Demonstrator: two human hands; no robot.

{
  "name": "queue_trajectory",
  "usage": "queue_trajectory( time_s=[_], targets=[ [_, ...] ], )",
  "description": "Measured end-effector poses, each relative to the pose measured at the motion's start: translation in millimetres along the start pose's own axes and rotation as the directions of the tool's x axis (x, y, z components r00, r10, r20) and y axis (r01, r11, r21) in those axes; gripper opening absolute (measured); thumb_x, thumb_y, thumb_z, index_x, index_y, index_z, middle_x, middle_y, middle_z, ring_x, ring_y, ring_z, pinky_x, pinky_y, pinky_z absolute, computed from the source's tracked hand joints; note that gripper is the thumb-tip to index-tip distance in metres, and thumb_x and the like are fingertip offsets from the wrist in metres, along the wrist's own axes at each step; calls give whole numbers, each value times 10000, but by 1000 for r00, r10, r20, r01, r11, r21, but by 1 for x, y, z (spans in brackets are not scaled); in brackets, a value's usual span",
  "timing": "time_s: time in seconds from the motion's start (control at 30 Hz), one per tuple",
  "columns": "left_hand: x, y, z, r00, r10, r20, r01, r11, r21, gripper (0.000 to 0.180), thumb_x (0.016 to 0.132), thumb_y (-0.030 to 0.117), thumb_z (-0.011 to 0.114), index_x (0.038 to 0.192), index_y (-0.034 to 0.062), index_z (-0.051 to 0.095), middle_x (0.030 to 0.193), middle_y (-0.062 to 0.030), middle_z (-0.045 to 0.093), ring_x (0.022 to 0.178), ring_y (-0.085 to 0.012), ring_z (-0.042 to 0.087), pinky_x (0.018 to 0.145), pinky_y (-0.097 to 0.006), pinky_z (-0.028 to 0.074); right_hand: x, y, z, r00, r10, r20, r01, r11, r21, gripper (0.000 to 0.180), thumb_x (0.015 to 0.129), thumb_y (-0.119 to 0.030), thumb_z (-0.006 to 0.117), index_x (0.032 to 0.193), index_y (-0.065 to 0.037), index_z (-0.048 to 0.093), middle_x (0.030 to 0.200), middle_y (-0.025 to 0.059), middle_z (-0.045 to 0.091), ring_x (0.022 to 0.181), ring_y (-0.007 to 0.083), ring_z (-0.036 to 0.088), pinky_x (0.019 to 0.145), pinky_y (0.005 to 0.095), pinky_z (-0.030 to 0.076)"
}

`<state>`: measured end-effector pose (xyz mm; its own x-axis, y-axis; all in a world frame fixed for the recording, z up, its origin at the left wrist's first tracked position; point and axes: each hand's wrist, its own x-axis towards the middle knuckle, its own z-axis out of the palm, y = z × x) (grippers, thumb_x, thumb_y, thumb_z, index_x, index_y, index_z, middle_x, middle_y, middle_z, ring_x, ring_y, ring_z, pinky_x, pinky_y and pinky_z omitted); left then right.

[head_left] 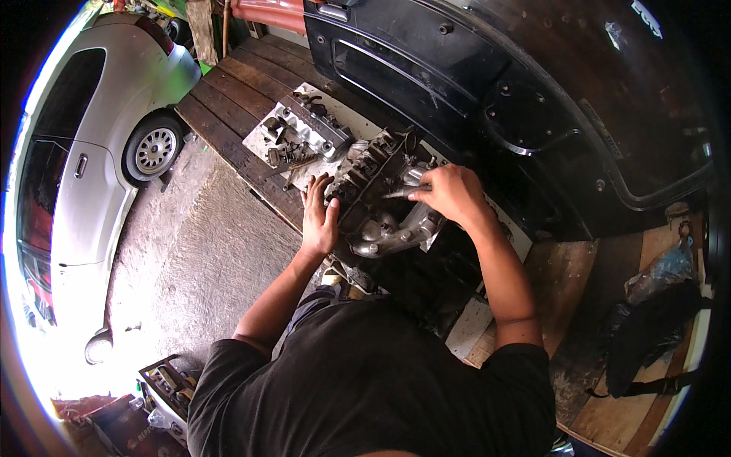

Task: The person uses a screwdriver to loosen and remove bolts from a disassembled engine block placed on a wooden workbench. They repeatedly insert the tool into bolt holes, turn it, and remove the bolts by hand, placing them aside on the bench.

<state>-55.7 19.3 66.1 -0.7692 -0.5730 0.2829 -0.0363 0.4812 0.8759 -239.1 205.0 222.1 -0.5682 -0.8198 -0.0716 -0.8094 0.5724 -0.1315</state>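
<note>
My right hand (457,193) is closed around a slim grey tool (399,193) whose narrow tip points left, over a dark engine part. Whether the tip touches the metal, I cannot tell. My left hand (318,219) lies at the near left side of a cylinder head (364,166), fingers stretched and apart, holding nothing. Just below the tool sits a cast metal manifold (392,238) with rounded pipes. Farther off, a silver ribbed engine cover (308,129) rests on a white board (259,139) beside several small greasy metal parts (283,155).
A wooden plank bench (228,95) carries the parts. Behind it rises a large black vehicle panel (457,84). A silver car (114,99) stands on the left over concrete floor (205,236). At lower right are a black bag (651,335) and wooden boards; a tool box (164,392) sits lower left.
</note>
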Motion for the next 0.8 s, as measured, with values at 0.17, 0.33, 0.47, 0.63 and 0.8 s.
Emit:
queue_trajectory(
  time_s=[0.17,0.33,0.47,0.63,0.8],
  targets=[
    [1,1,0,1000,16,6,-16,1000,9,607,1005,472,411,1404,15,437,1483,-205,419,1496,-399,179,1206,-540,60,4,2,9,998,40,-49,-42,998,-38,325,839,-418,733,940,-110,753,847,106,730,899,300,692,811,466,514],
    [0,-1,1,1000,6,2,-6,1000,11,601,1003,463,418,1404,16,438,1480,-207,423,1495,-396,183,1205,-540,60,-2,-2,8,956,146,-253,-173,981,-87,289,830,-371,732,996,-135,757,1004,54,734,1075,269,609,979,530,400],
    [0,1,0,1000,18,-1,-18,1000,12,592,1003,453,424,1404,18,440,1484,-208,419,1495,-395,186,1205,-539,62,-6,-9,1,993,19,-115,-31,994,-100,288,836,-357,735,1010,-127,750,1034,72,729,1078,285,618,951,512,420],
    [0,-1,2,1000,9,-1,-9,1000,1,581,1002,441,435,1406,23,440,1489,-211,413,1494,-401,184,1203,-541,67,-2,-5,22,978,-12,-206,-7,996,-91,261,859,-364,721,916,-109,741,945,89,733,1034,293,644,915,526,443],
    [2,-1,3,1000,1,3,-1,1000,21,561,999,410,442,1406,24,442,1489,-209,414,1491,-408,187,1203,-542,71,-4,-2,8,974,66,-219,-84,994,-73,284,857,-372,724,947,-103,746,945,77,737,1011,288,650,867,496,453]
  ],
)
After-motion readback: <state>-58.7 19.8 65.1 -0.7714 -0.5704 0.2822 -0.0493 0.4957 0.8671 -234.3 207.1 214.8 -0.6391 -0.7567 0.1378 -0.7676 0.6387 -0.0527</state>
